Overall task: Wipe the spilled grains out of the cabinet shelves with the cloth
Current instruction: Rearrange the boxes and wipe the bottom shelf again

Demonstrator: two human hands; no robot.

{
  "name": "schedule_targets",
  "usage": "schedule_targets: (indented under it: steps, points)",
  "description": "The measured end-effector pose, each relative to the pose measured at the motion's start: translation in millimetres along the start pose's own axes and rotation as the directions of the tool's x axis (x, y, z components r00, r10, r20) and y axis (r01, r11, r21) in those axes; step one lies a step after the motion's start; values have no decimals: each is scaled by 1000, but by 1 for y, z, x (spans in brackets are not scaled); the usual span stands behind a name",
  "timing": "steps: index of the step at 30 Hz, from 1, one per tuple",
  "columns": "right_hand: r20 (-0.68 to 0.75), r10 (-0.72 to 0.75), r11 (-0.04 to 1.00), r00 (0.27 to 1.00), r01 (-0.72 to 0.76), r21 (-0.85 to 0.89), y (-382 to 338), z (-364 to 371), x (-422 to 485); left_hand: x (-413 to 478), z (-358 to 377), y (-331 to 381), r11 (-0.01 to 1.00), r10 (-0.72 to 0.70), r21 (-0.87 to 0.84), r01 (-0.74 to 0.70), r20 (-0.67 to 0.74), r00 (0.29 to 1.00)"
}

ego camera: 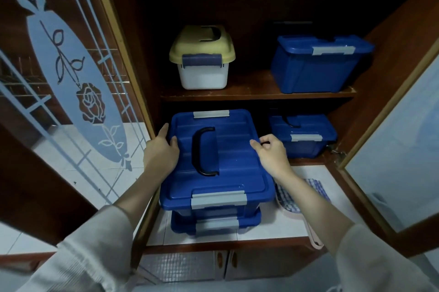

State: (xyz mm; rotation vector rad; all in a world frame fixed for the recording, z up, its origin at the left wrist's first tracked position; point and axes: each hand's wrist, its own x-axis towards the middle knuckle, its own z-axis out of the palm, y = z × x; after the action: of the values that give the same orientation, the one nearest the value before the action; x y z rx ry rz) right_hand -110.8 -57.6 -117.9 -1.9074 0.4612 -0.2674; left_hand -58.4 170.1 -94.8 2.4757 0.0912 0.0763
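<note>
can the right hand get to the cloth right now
Probably not yet: the right hand and the left hand both grip the blue box. The cloth lies uncovered right of the box, just below the right forearm, so once the box is let go the way looks free.

— What colour is the box (pixel 228 154) in front of you?
— Deep blue, with a black handle (pixel 204 151) and pale grey latches (pixel 218 199).
— And the small tub (pixel 204 78) above?
— White, yellow on top, its clasp blue.
— The cloth (pixel 316 190)?
— Blue-and-white checks. The cabinet (pixel 256 88) is reddish-brown wood, the glass door (pixel 90 104) frosted with a rose and leaves. My sleeves (pixel 95 244) are cream, finely ribbed.
</note>
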Motion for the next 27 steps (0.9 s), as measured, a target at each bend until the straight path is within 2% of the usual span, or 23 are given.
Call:
schedule_targets:
  steps: [5,9,12,13,19,22,25,27]
  points:
    - [-132,-100,994,986,94,-52,-2,-12,-4,-6,-8,17,992,-15,126,7,67,998]
    - [-253,-171,982,952,144,-121,5,-38,-8,-27,-16,74,982,191,-10,-191,13,982]
    - [-301,-176,977,937,130,-167,16,-63,-7,-53,-2,117,888,450,-109,-447,12,893]
    - [-311,-169,978,935,121,-169,20,-70,-8,-62,6,127,860,502,-133,-493,35,864]
    - [-408,-59,991,911,3,-135,65,-115,-12,-121,87,158,729,684,-241,-640,219,696]
    - [-436,1,985,900,-75,-153,92,-134,-10,-140,132,160,737,673,-237,-633,341,656]
    - [-457,74,973,886,-165,-163,114,-145,-6,-143,178,153,838,538,-211,-503,475,696]
    - [-445,125,956,887,-228,-186,133,-149,-2,-141,202,140,883,438,-108,-457,544,716]
